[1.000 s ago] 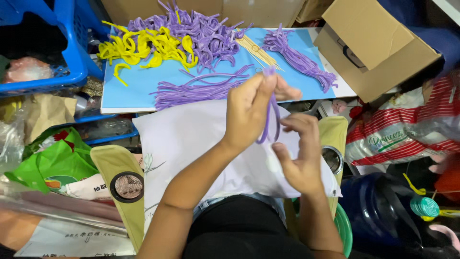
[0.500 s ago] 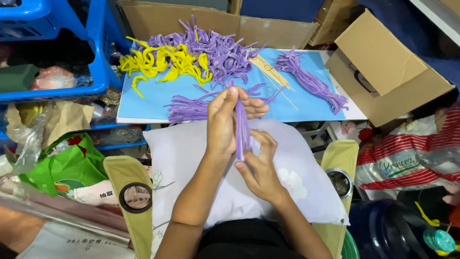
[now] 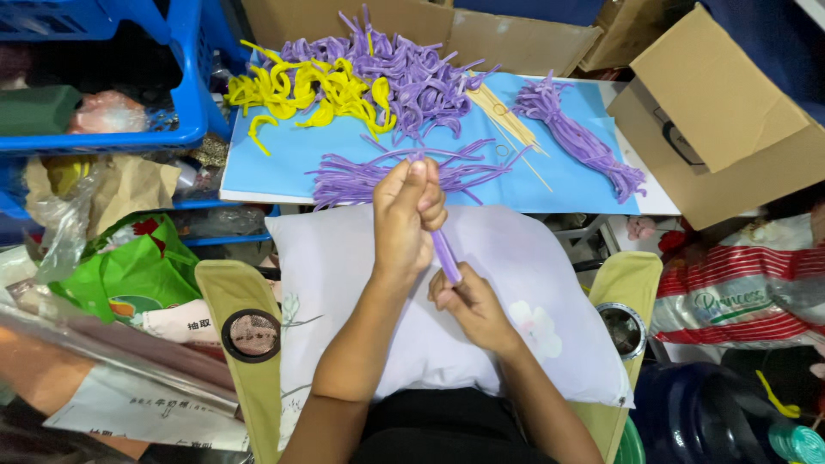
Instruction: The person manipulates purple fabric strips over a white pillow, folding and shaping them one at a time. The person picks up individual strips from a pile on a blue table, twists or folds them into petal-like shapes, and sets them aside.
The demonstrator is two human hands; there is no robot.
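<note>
A purple pipe cleaner slants over a white pillow, its upper end pinched in the closed left hand, its lower end gripped by the right hand, below a blue sheet of purple strands.

Pretty cramped spot: a blue plastic crate is stacked far left, and brown cardboard boxes are piled along the far and right sides. A light blue board is laid across the middle, with a green plastic bag dumped near left.
</note>
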